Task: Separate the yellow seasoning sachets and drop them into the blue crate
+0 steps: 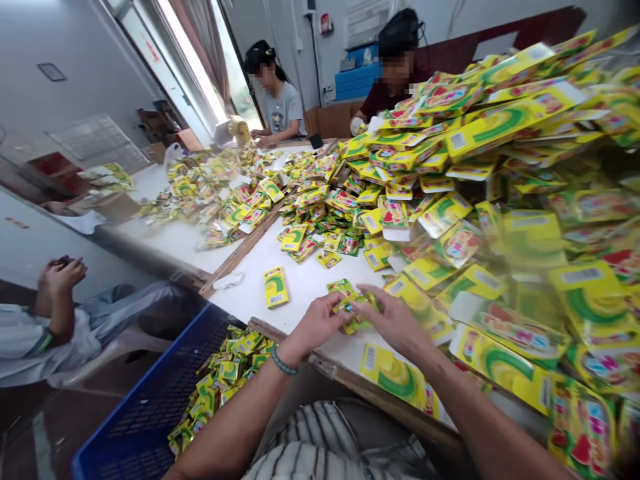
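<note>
Over the near edge of the white table, my two hands meet around a few small yellow-green packets (356, 312). My left hand (320, 325) pinches them from the left, thumb and fingers closed. From the right, my right hand (397, 323) has its fingers closed over the same packets, slightly blurred. Another small packet (340, 287) shows just behind my fingertips. To the left, one yellow carton (276, 288) lies flat by itself. A flattened-looking yellow box (395, 375) with a green swirl lies on the table below my right hand.
A tall heap of yellow boxes (480, 133) fills the right side. Loose packets (240, 193) spread across the far table (165, 233). A blue crate (125, 407) of packets stands low left. Two people sit opposite; another person's hands (65, 273) hold something dark at left.
</note>
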Motion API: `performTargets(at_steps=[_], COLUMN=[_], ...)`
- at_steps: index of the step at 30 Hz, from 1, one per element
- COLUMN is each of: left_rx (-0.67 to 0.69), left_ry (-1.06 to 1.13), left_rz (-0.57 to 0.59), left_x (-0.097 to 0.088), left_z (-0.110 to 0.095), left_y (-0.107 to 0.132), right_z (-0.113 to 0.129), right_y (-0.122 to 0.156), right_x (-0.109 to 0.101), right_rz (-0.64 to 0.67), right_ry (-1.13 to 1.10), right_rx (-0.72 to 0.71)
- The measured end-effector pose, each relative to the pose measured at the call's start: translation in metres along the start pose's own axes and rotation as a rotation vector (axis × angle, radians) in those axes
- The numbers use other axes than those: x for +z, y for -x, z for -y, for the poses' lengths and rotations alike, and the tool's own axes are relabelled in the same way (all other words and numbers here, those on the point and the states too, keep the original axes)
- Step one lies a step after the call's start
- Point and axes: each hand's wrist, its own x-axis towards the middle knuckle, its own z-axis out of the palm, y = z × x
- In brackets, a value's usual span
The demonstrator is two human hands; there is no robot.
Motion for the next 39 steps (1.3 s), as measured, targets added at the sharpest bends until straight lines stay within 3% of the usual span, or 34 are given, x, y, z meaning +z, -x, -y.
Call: performTargets(at_steps=[3,5,6,9,11,14,18,20,22,25,27,30,34,39], left_rx=[-0.042,-0.095,-0.12,-0.235,-0.365,-0.465,-0.357,-0.226,-0.126,-0.111,-0.11,-0.076,-0.084,-0.069], left_ry=[-0.019,-0.108,-0.225,-0.796,-1.082,-1.212,-1.036,-0.749,-0.407,-0.059,0.042,0.094,0.089,0.005], left_rz=[0.073,0.003,-0.109,-0.626,-0.771,-0.678,-0.606,-0.488,-0.281,0.005,0.088,0.082,0.022,0.057], left_x=[-0.007,-0.023,-0.035,-0.075,-0.099,-0.118,-0.116,-0.103,-0.082,-0.045,-0.025,-0.014,-0.015,-0.009], left_z=[-0.002,-0.007,-0.01,-0.016,-0.012,-0.003,-0.002,-0.004,-0.006,-0.004,-0.002,0.001,0.002,0.001], left_y=[0.006,0.007,0.006,-0.003,-0.009,-0.013,-0.004,0.003,0.009,0.013,0.012,0.008,0.005,0.004], right_z=[0.005,0.006,0.006,0.002,-0.001,-0.004,-0.005,-0.003,0.0,0.001,-0.001,-0.005,-0.007,-0.004], right_y=[0.002,0.002,0.003,0.002,0.001,-0.001,-0.001,0.0,0.0,-0.003,-0.005,-0.008,-0.008,-0.007], right_x=[0.0,0.001,0.001,0.003,0.004,0.004,0.001,0.0,0.0,0.001,-0.001,-0.009,-0.015,-0.005], right_rz=[0.109,0.072,0.028,-0.103,-0.107,-0.058,-0.059,-0.063,-0.099,-0.193,-0.212,-0.126,-0.005,-0.04], right_ry=[0.021,0.045,0.073,0.155,0.141,0.095,0.038,-0.028,-0.087,-0.18,-0.195,-0.125,-0.065,0.127], right_rx=[0.001,0.021,0.034,0.045,0.028,0.013,0.042,0.048,0.049,0.003,-0.062,-0.099,-0.04,-0.134])
